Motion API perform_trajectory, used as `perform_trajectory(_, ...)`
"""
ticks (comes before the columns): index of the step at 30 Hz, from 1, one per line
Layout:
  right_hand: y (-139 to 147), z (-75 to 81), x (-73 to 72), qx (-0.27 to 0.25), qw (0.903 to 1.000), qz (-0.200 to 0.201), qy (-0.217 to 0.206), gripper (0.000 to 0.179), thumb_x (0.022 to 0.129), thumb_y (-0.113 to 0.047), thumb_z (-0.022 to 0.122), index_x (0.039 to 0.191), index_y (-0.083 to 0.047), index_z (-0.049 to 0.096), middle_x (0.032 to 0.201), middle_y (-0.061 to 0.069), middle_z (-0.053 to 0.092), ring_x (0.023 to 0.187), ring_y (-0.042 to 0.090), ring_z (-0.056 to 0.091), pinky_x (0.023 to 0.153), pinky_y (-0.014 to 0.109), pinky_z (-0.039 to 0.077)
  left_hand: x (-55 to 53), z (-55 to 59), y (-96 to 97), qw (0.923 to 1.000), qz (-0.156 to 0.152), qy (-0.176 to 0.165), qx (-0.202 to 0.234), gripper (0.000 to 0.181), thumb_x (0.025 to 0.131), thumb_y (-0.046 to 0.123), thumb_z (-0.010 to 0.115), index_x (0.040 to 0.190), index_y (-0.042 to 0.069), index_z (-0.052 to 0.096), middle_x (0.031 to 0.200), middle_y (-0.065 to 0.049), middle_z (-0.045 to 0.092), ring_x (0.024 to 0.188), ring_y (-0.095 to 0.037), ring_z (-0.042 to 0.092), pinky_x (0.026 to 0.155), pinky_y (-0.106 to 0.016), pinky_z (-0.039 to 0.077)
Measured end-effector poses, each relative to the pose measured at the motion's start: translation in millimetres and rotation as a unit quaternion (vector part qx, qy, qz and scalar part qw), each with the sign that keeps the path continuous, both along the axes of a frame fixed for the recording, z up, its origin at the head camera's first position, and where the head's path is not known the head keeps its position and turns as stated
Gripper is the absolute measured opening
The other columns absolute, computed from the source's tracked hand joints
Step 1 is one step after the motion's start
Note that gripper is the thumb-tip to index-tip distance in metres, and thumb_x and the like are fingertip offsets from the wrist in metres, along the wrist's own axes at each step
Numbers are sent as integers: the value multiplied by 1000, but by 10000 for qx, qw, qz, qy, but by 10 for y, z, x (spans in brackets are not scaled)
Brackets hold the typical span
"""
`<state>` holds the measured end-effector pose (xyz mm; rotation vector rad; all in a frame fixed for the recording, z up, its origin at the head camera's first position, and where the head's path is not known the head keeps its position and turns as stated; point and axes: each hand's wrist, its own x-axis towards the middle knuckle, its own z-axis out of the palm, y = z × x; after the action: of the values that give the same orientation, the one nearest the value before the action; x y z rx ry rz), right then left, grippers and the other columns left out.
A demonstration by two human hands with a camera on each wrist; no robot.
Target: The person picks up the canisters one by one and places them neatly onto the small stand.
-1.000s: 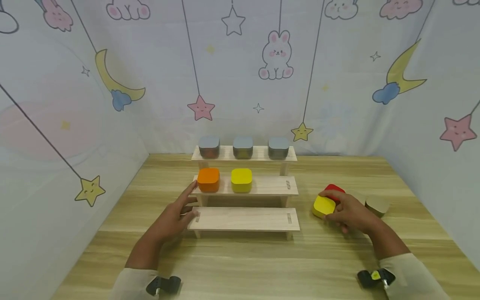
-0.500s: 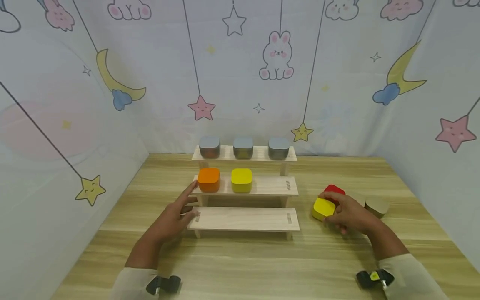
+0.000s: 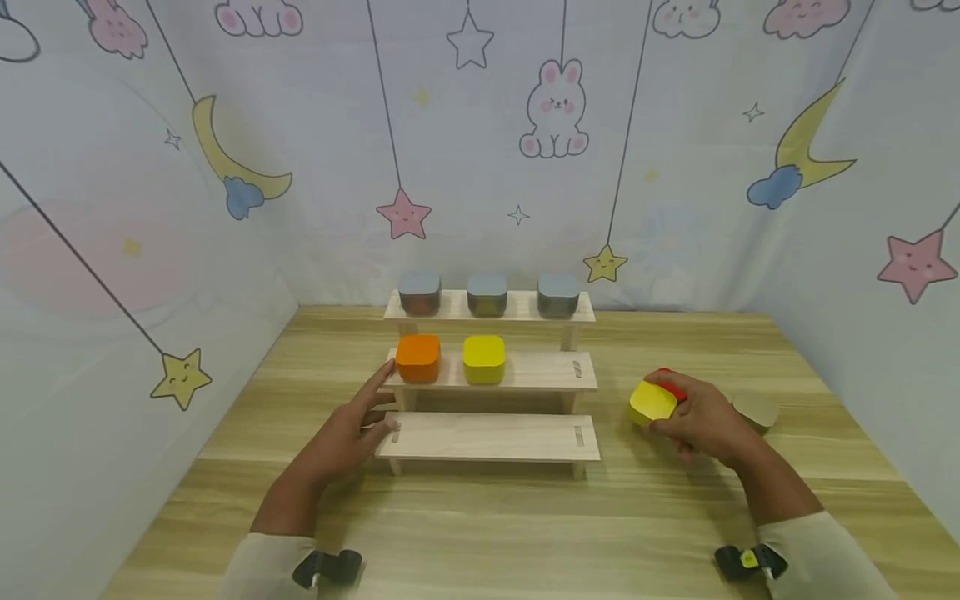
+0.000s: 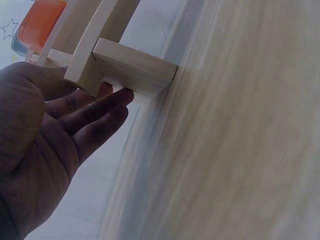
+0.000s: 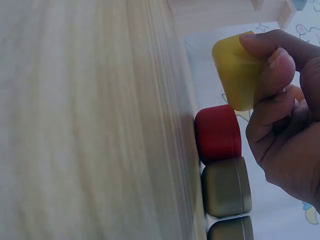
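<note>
The yellow block [image 3: 651,404] hung above the table [image 3: 480,533], pinched between thumb and fingers of the right hand [image 3: 701,419], the red block [image 5: 217,134] near and below those fingers; a slack pinch could have dropped it there. The left hand [image 3: 343,442], fingers loosely extended, touched the wooden rack [image 3: 487,437]

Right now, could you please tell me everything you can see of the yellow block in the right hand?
The yellow block is squarish, with rounded corners and a smooth, plain surface; its material is uncertain. The right hand pinches it between thumb and fingers, clear of the table and slightly tilted. It is to the right of the wooden stand, close to the red block; whether those two touch is unclear.
</note>
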<state>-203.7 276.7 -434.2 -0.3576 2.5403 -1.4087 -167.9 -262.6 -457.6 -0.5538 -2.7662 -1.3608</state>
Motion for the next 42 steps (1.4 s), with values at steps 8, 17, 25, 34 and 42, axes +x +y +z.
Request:
perform_trajectory(8,-97,158,108,-369,9986,-361,-150,88,94,-7,82,167,2,35,69,13,67,47,15,58,47,33,61,-7,-14,-10,9999,-91,-7,56,97,108,-1,64,177,36,7,183,-13,23,144,-51,60,114,-58,57)
perform_trajectory(17,-183,308,221,-515,9960,-692,-223,83,96,-15,83,166,-3,39,69,6,67,48,14,59,50,34,63,-24,5,-14,10000,-91,38,-1,97,108,0,64,177,36,7,181,-16,28,143,-51,61,113,-60,57)
perform_trajectory(25,-356,506,311,-311,9936,-1059,-219,84,96,-20,85,166,-6,39,69,7,65,48,16,61,51,35,64,-49,1,-23,9999,-150,75,-12,95,109,1,63,178,34,7,176,-27,34,140,-53,63,113,-64,56)
perform_trajectory(34,-672,710,367,-278,9914,-1237,-329,93,97,-23,85,171,-7,30,69,6,65,49,17,62,53,36,65,-22,-9,-14,10000,-9,-74,-7,97,108,1,65,177,40,7,183,-11,24,145,-50,60,115,-60,56)
perform_trajectory(42,-975,819,342,-217,9899,-1387,-192,94,96,-26,86,170,-7,32,69,8,67,48,18,62,52,35,65,1,10,-7,9999,58,-102,-38,97,108,2,65,177,40,8,184,-10,24,146,-49,59,116,-61,55)
